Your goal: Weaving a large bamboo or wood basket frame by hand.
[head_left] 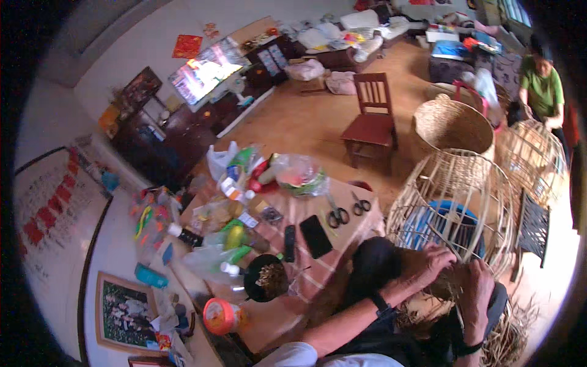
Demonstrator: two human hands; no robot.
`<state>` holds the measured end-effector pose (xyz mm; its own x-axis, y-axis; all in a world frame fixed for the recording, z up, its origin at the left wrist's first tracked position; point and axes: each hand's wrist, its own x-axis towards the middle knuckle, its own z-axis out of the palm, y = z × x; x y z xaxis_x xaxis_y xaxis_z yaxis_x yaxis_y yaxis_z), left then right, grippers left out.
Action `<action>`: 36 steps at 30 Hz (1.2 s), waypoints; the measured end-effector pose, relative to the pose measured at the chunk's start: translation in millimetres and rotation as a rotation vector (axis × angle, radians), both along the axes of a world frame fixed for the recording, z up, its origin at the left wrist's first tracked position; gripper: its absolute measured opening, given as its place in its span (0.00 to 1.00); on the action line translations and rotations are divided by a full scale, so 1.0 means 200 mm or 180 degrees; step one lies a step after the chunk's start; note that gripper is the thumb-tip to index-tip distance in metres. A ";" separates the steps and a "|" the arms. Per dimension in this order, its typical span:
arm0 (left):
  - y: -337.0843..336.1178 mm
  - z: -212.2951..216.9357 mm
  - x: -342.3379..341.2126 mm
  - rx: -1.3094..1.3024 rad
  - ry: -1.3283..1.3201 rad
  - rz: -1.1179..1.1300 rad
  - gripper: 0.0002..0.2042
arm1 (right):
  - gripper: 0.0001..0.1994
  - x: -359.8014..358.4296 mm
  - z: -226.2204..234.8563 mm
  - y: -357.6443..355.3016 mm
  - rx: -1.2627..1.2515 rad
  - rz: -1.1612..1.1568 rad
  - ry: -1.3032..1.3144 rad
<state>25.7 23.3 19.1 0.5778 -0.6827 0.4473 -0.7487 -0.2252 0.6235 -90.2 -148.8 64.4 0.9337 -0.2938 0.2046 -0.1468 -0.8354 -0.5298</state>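
My left hand (435,262), with a dark band on its wrist, is closed in a pinch at the near side of an openwork cane basket frame (400,214). Beside it on the right, my right hand (476,293) is curled closed, knuckles up. Brownish dry straw (445,287) runs between the two hands, over my lap; its ends inside my fingers are hidden. More loose straw (507,336) hangs by my right knee. Through the frame's open ribs shows a blue round thing (452,214) with stripes.
On the cloth-covered table (324,275) at left lie two pairs of scissors (337,217), a black tablet (316,237), a dark bowl (257,278) and bags. A wooden chair (370,122), a woven basket (437,110) and another frame (532,153) stand beyond. A person in green (543,88) sits far right.
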 end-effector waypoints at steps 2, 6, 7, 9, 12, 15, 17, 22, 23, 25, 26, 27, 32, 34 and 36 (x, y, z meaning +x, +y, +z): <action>0.01 0.01 0.00 -0.0140 -0.0152 0.0040 0.06 | 0.06 -0.08 -0.17 -0.11 -0.0068 -0.0582 0.0165; -0.02 -0.01 -0.01 -0.0200 -0.0325 -0.0042 0.09 | 0.12 -0.63 -0.93 -1.12 0.2580 -0.1172 -0.0835; 0.01 0.00 -0.02 -0.0092 -0.0506 -0.0119 0.13 | 0.14 -0.68 -0.93 -1.10 0.1521 -0.1277 -0.0781; 0.08 0.02 -0.03 0.0137 -0.1052 -0.0122 0.21 | 0.13 -0.71 -0.64 -1.05 0.2193 -0.1564 0.0526; -0.02 0.05 -0.05 0.0317 -0.1291 -0.0315 0.18 | 0.12 -0.79 -0.78 -1.12 0.1557 -0.1929 -0.1091; -0.02 0.05 -0.03 0.1025 -0.1171 -0.0219 0.21 | 0.04 -0.53 -0.64 -0.77 0.1718 -0.0790 -0.0901; -0.07 -0.01 -0.04 0.0652 -0.1643 -0.0205 0.23 | 0.05 -0.34 -0.36 -0.43 0.0491 -0.0468 -0.0594; -0.05 -0.07 -0.05 0.0654 -0.2253 0.0120 0.26 | 0.15 -0.06 -0.16 -0.06 -0.0406 0.0290 -0.0431; -0.05 -0.06 -0.04 0.0385 -0.2433 0.0187 0.25 | 0.16 -0.04 -0.16 -0.05 -0.0327 0.0181 -0.0310; 0.01 0.02 -0.01 0.0698 -0.2049 -0.0069 0.24 | 0.15 -0.04 -0.13 -0.02 -0.0331 0.0242 -0.0417; 0.04 0.05 -0.01 0.1000 -0.1682 -0.0331 0.23 | 0.15 -0.04 -0.12 -0.01 -0.0338 0.0293 -0.0545; 0.05 0.05 0.01 0.1032 -0.1607 -0.0398 0.23 | 0.15 -0.03 -0.13 -0.01 -0.0343 0.0306 -0.0537; -0.03 0.09 0.02 0.0780 -0.1743 -0.0380 0.17 | 0.14 -0.02 -0.12 -0.10 -0.0608 0.0633 -0.0411; -0.15 0.04 0.01 0.0932 -0.1786 -0.0108 0.10 | 0.13 -0.02 -0.12 -0.16 -0.0634 0.0438 -0.0357; -0.05 0.16 0.03 0.0897 -0.1406 -0.0115 0.08 | 0.11 0.07 -0.05 -0.12 -0.0528 0.0429 0.0255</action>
<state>32.6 12.8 51.1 0.3495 -0.8278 0.4390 -0.9369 -0.3078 0.1655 -75.9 -173.5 54.4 0.9775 -0.1339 0.1632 -0.0642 -0.9249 -0.3746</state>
